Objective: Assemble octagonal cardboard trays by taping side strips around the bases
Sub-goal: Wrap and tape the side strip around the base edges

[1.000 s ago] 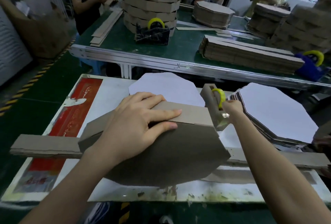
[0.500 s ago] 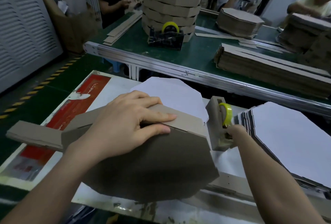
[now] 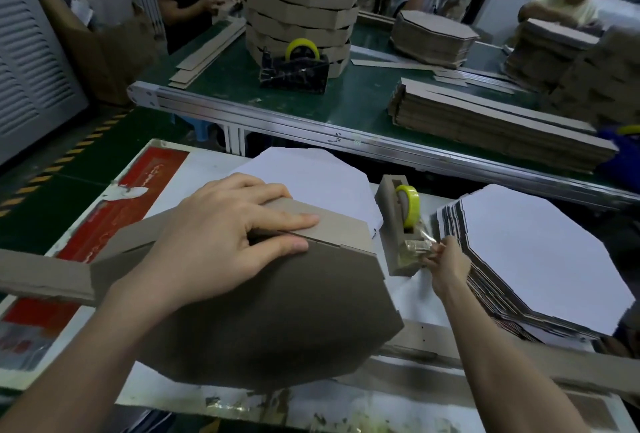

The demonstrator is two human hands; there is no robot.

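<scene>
A brown octagonal cardboard base lies tilted on my white table. A side strip stands against its far edge and trails off to the left. My left hand presses flat on the seam where strip and base meet, fingers straight. A cardboard tape dispenser with a yellow-cored roll stands right of the base. My right hand pinches the clear tape end at the dispenser's front.
A stack of white-faced octagonal bases lies at the right. One white base lies behind the tray. Loose strips cross the table's front. Beyond, a green conveyor carries stacked finished trays, another dispenser, strip piles; people work there.
My right hand has slid from the dispenser's side to its front and taken hold of the tape end. The left hand stays pressed on the strip and base.
</scene>
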